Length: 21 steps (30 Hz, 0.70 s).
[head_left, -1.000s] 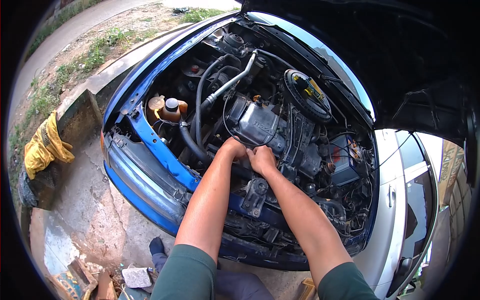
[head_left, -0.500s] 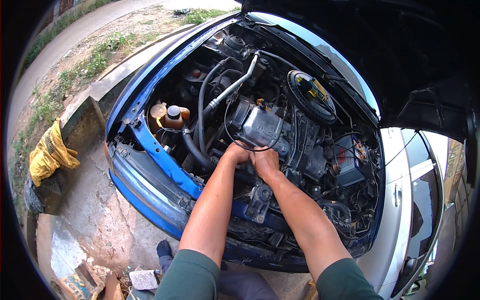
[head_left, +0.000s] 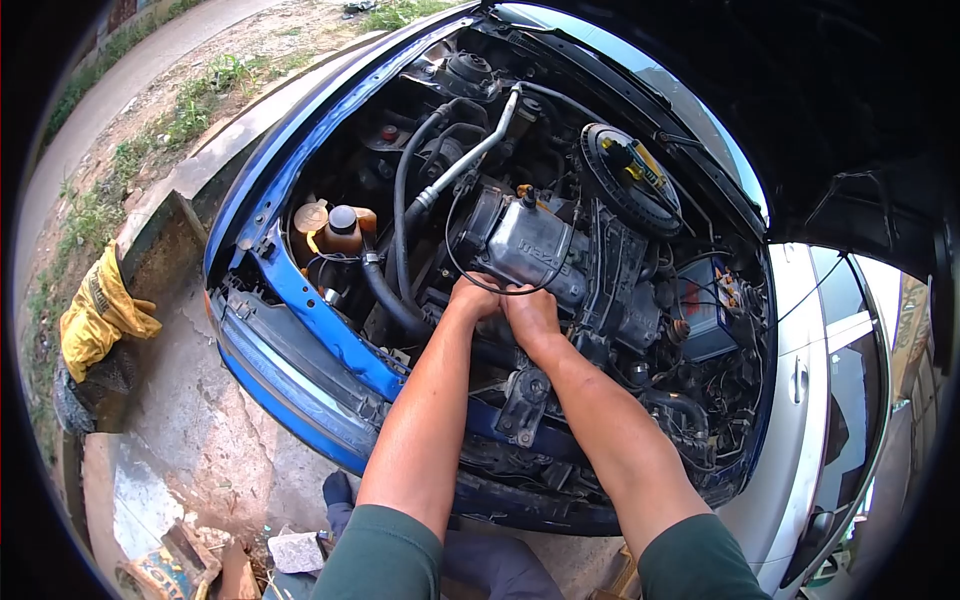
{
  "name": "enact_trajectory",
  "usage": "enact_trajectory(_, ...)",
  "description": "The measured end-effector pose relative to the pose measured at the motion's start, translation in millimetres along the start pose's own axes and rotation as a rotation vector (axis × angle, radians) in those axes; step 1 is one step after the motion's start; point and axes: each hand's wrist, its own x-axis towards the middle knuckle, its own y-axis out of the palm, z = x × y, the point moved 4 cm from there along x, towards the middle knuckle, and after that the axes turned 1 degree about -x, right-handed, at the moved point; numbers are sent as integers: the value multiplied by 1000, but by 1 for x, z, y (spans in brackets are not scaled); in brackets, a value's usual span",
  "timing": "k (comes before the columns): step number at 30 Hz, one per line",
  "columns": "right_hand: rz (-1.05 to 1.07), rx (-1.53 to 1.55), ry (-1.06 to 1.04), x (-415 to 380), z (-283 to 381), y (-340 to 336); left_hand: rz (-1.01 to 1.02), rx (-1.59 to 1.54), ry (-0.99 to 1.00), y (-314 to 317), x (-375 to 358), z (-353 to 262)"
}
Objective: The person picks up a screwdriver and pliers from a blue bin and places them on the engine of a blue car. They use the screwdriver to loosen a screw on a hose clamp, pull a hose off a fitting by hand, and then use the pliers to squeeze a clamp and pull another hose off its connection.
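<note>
My left hand (head_left: 474, 298) and my right hand (head_left: 530, 314) meet at the near side of the engine, just below the metal valve cover (head_left: 527, 245). Both are closed, with the fingers curled down into the engine bay. Whatever they grip is hidden behind the hands and the parts around them. A thin black cable (head_left: 451, 238) loops down from the top of the engine and passes right by my fingertips. To the left of my hands runs a thick black hose (head_left: 385, 292).
A round black housing (head_left: 607, 195) carries yellow-and-black tools (head_left: 637, 170). The battery (head_left: 708, 335) sits at right, an amber reservoir (head_left: 343, 240) at left. Overhead is the raised hood (head_left: 850, 120). A yellow cloth (head_left: 100, 315) hangs outside the car; a stone block (head_left: 296, 551) lies below.
The view has shifted slightly. My hands stay together at the same place by the valve cover, with hardly any visible movement.
</note>
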Motion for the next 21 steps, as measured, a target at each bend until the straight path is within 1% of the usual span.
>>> enact_trajectory(2,35,31,95,1,-1,-7,-21,-1,-17,1,1,0)
enact_trajectory(3,74,95,182,-1,0,-14,-37,4,-38,-1,0,0)
enact_trajectory(4,73,97,182,-2,2,-18,-39,5,-38,-2,0,0)
enact_trajectory(6,65,130,282,-6,-1,-24,-41,41,-26,-4,-1,-4)
enact_trajectory(9,101,134,267,-6,1,-26,-72,73,27,-2,-5,-8)
enact_trajectory(13,114,109,250,-4,-4,-10,-80,36,9,-1,-8,-10)
enact_trajectory(15,117,89,245,-2,-5,-2,-124,42,-45,-4,-14,-11)
enact_trajectory(18,104,106,256,-3,-7,2,-125,20,-69,-4,-19,-15)
enact_trajectory(21,98,144,250,1,-6,0,-151,46,-45,-5,-20,-19)
